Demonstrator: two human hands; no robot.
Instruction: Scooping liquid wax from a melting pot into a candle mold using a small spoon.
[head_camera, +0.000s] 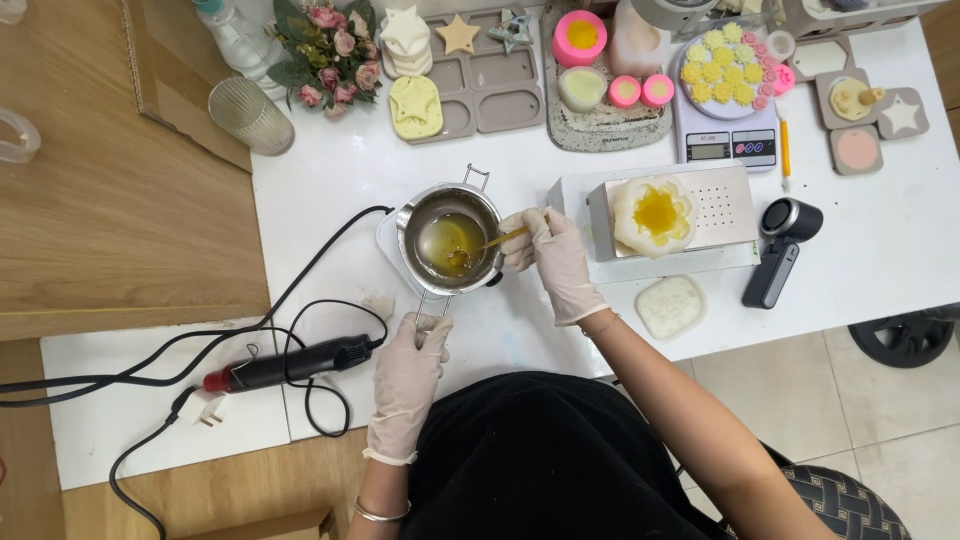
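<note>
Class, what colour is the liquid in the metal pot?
Amber-yellow liquid, in the head view.

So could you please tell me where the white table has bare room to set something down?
Bare patches: right of the handheld device, and between the metal pot and the grey mould tray. The back edge is crowded with moulds, candles and the scale.

Gloved right hand (553, 255) stirring stick (497, 241) in amber-filled metal pot (449, 231), left hand (413, 362) on handle.

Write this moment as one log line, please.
left hand: grips pot handle | right hand: holds stick in yellow liquid | metal pot: on white table
</note>
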